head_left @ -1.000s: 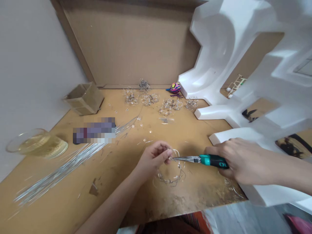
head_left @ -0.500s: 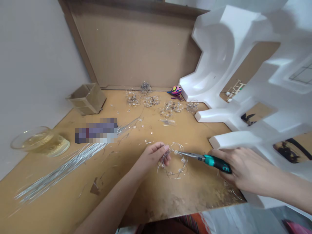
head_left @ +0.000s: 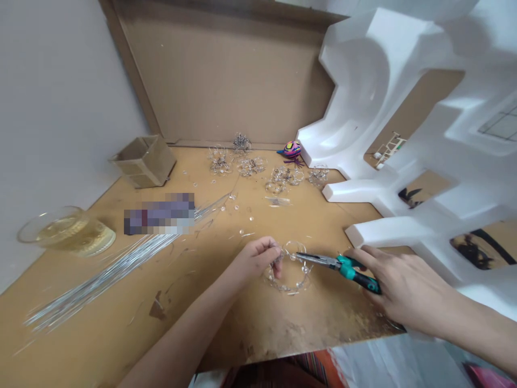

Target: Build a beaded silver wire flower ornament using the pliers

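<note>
My left hand (head_left: 262, 255) pinches one side of a beaded wire ring (head_left: 301, 283), which has clear beads and loose wire loops around it. In my right hand (head_left: 399, 283) is a pair of long-nose pliers (head_left: 345, 268) with teal and black handles. The plier tips point left and meet the ring's upper part beside a clear bead. Whether the jaws grip the wire is too small to tell. Several finished-looking wire and bead pieces (head_left: 250, 167) lie farther back on the wooden table (head_left: 238, 318).
A bundle of straight wires (head_left: 117, 277) runs across the left side. Near it stand a glass of yellowish liquid (head_left: 76, 231) and an open cardboard box (head_left: 147, 161). White foam packing (head_left: 371, 231) borders the right. A colourful small ball-shaped object (head_left: 291, 149) sits at the back.
The pliers' handles have spread apart a little and the tool has turned slightly. The beaded ring has tilted and shifted slightly in my left hand.
</note>
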Available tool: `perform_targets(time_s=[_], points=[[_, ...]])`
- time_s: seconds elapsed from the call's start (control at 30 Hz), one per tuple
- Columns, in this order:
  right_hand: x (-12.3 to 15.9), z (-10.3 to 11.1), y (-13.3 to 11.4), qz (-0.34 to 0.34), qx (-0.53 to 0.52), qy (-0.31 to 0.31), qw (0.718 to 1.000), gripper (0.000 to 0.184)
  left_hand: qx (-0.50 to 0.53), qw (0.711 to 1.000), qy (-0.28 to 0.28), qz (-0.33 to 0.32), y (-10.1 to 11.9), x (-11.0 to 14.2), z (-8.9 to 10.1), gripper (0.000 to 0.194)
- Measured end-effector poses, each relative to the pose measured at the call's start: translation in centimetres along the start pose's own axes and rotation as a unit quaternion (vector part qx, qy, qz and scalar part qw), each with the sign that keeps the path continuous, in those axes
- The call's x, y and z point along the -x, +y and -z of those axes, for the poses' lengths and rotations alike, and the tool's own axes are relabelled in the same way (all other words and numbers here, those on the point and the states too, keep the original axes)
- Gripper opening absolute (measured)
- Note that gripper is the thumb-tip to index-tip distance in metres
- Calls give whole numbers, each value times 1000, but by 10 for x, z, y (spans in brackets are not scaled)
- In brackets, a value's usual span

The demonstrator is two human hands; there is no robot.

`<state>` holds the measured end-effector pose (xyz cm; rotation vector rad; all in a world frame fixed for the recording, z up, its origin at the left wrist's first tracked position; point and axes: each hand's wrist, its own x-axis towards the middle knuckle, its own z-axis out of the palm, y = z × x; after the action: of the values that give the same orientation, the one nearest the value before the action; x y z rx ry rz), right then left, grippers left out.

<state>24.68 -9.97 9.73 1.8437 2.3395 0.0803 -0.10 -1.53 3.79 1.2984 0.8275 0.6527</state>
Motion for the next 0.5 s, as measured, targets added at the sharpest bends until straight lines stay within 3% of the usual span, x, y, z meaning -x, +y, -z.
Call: perform_targets(time_s=[0.23, 0.4, 0.5], points=[[-1, -5, 10, -28, -179, -29, 983, 31, 25, 999, 36, 24, -2, -4, 3, 21], [-28, 4, -14, -1, -378, 10, 926, 20, 31, 995, -12, 90, -9, -11, -8, 16], [-51, 10, -33, 29, -436, 40, 899, 23, 44, 991, -45, 115, -14, -13, -12, 16]])
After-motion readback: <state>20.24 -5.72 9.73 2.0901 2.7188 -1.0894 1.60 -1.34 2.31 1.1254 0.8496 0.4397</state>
